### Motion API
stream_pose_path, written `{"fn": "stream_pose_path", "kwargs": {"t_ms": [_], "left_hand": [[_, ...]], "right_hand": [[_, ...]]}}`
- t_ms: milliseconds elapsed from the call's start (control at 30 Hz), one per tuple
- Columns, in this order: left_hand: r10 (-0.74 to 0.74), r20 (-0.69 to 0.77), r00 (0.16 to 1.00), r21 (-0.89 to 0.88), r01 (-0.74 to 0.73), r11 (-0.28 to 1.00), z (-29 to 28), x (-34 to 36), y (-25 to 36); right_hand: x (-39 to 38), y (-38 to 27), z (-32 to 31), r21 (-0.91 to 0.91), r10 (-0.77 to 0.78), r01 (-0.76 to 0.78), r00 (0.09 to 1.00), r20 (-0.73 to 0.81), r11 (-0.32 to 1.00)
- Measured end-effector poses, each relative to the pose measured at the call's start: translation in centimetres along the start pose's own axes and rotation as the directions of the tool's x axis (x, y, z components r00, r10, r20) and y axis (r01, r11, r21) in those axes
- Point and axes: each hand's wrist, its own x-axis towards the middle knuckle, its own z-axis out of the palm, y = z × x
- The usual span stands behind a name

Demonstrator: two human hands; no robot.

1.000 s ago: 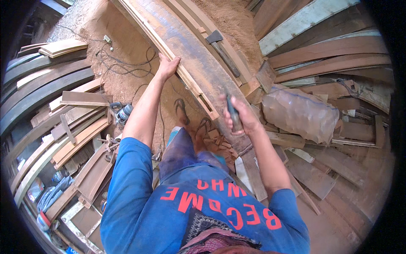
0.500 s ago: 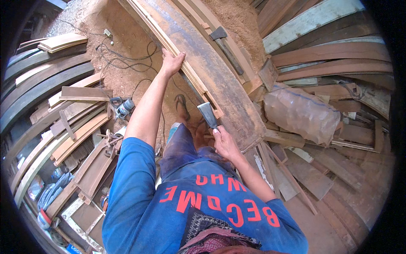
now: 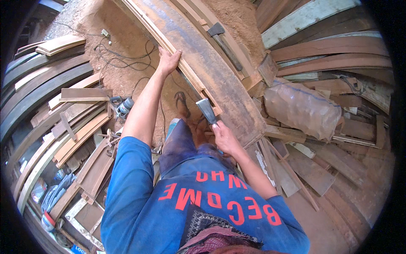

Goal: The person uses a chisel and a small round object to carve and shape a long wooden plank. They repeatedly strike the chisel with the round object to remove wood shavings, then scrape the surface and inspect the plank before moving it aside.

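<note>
My left hand [image 3: 170, 60] is closed over the long pale wooden strip [image 3: 192, 78] along the near-left edge of the bench, its thumb on top. Near the strip's close end is a notch-like gap with a small block of wood. Just beside that end, my right hand [image 3: 225, 137] grips a short tool [image 3: 206, 111] with a flared grey metal head pointing away from me. Whether the head touches the wood I cannot tell. An axe [image 3: 224, 45] with a dark handle lies farther back on the bench [image 3: 222, 82].
Stacked planks [image 3: 46, 84] fill the left side, with a power tool [image 3: 124, 106] beside them. Black cables [image 3: 127, 63] trail over the sawdust-covered floor. At right sit a translucent wrapped bundle [image 3: 302, 106] and more curved boards [image 3: 330, 55]. A sandal [image 3: 181, 101] shows below the bench.
My right hand has moved slightly away from me, and the tool's head now looks shorter, tilted differently. The left hand stays on the strip. The whole view has shifted slightly.
</note>
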Motion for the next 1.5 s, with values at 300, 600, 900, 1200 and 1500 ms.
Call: {"fn": "stream_pose_path", "kwargs": {"t_ms": [300,600,900,1200,1500], "left_hand": [[0.034,-0.044,0.998,0.025,-0.032,0.999,-0.5,0.1,-0.1],[0.032,-0.063,0.998,0.039,-0.029,0.999,-0.2,0.0,-2.9],[-0.023,-0.062,0.998,0.094,0.029,0.995,0.4,-1.4,0.8],[-0.032,-0.037,0.999,0.124,0.036,0.992,-0.1,-0.4,0.3],[-0.016,-0.06,0.998,0.026,0.017,1.0,-0.6,-1.6,1.2]], "right_hand": [[2.1,-0.5,0.9,-0.043,-0.035,0.034,0.999,-0.028,0.998],[1.6,-1.2,0.4,-0.071,-0.026,0.025,1.0,-0.012,0.997],[0.3,-1.1,0.9,-0.096,0.01,-0.013,0.999,-0.034,0.995],[1.8,-3.0,-2.4,0.752,0.034,-0.255,0.954,0.297,0.608],[7.2,-8.9,-6.4,0.584,0.151,0.023,0.957,-0.247,0.811]]}}
